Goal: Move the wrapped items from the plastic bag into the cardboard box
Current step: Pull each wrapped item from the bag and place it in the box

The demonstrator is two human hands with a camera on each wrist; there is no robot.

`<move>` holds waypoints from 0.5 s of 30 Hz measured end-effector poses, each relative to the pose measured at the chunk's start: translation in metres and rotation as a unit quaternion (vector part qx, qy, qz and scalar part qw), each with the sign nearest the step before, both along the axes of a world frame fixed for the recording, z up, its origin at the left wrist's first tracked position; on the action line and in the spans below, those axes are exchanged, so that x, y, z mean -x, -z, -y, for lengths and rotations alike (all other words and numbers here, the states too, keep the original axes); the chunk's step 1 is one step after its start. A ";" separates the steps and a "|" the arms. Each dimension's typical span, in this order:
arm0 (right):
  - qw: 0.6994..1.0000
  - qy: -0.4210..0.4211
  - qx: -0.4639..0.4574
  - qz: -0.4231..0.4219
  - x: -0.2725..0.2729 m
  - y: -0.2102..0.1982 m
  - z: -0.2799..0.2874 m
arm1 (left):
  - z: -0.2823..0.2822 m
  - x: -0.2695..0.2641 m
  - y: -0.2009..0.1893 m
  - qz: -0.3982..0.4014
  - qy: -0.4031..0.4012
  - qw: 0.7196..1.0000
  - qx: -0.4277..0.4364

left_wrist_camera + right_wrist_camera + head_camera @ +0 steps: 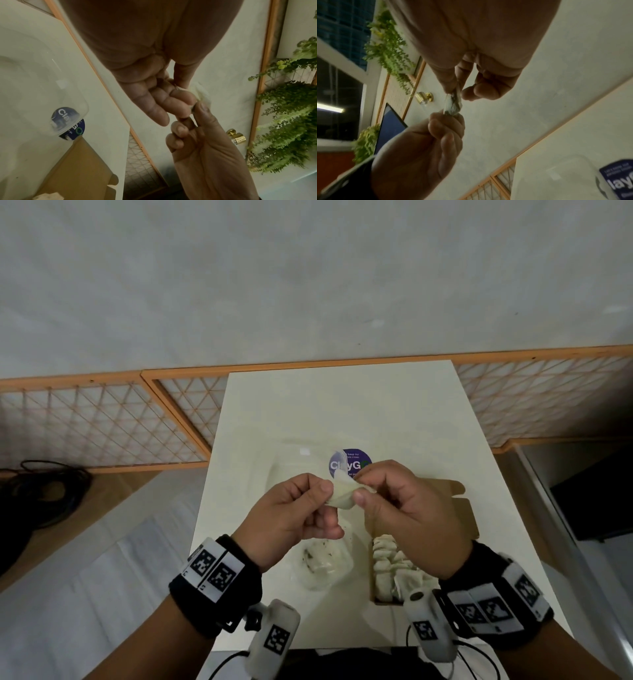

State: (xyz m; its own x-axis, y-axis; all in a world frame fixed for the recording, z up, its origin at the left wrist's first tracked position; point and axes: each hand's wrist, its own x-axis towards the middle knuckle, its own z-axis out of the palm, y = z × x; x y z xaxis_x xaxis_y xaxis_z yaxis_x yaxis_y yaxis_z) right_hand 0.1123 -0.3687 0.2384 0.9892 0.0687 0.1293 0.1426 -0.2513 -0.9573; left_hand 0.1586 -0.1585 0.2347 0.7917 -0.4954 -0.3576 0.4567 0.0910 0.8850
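Both hands hold one small wrapped item [344,494] up above the white table [342,405], probably to straighten its wrapping before it joins the row already packed in the cardboard box [459,508] at the right. The left hand [291,518] pinches one end between thumb and curled fingers, and the right hand [407,508] pinches the other. The plastic bag [320,563] lies just below them, seemingly with a few pieces left inside.
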 end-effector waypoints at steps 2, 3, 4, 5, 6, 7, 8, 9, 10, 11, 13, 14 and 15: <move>0.998 0.001 -0.034 -0.047 0.001 -0.002 0.003 | 0.003 0.002 0.002 -0.009 -0.009 1.000 -0.005; 0.997 0.001 -0.047 -0.061 0.001 -0.002 0.006 | 0.004 0.003 0.003 -0.015 -0.017 1.000 -0.007; 0.996 0.004 -0.052 -0.070 0.001 -0.002 0.008 | 0.005 0.003 0.005 -0.018 -0.023 1.000 -0.011; 0.996 0.011 -0.054 -0.076 0.001 -0.002 0.010 | 0.006 0.003 0.006 -0.016 -0.025 0.999 -0.019; 0.995 0.020 -0.058 -0.083 0.001 0.000 0.012 | 0.007 0.003 0.008 -0.010 -0.025 0.999 -0.029; 0.993 0.033 -0.063 -0.093 0.001 0.002 0.016 | 0.008 0.003 0.011 -0.005 -0.026 0.999 -0.043; 0.992 0.046 -0.063 -0.104 0.002 0.005 0.021 | 0.009 0.002 0.015 0.001 -0.026 0.998 -0.059; 0.990 0.058 -0.057 -0.114 0.003 0.008 0.027 | 0.009 0.002 0.020 0.008 -0.023 0.997 -0.078; 0.989 0.065 -0.047 -0.125 0.005 0.013 0.034 | 0.009 0.002 0.028 0.021 -0.017 0.994 -0.103; 0.988 0.069 -0.034 -0.137 0.008 0.018 0.041 | 0.008 0.001 0.038 0.043 -0.007 0.989 -0.139; 0.982 0.074 -0.002 -0.173 0.016 0.033 0.058 | 0.006 0.000 0.060 0.101 0.037 0.968 -0.228; 0.977 0.075 0.022 -0.199 0.023 0.043 0.067 | 0.004 0.000 0.071 0.133 0.076 0.949 -0.276; 0.970 0.075 0.053 -0.226 0.030 0.053 0.076 | 0.002 0.000 0.082 0.163 0.122 0.925 -0.321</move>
State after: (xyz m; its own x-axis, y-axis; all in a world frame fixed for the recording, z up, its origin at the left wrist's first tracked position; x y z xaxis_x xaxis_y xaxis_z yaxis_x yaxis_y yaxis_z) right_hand 0.0820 -0.4446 0.1856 0.9428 -0.0915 -0.3206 -0.3323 -0.3375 -0.8807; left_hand 0.1584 -0.1606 0.1523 0.8023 -0.4416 -0.4016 0.0935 -0.5716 0.8152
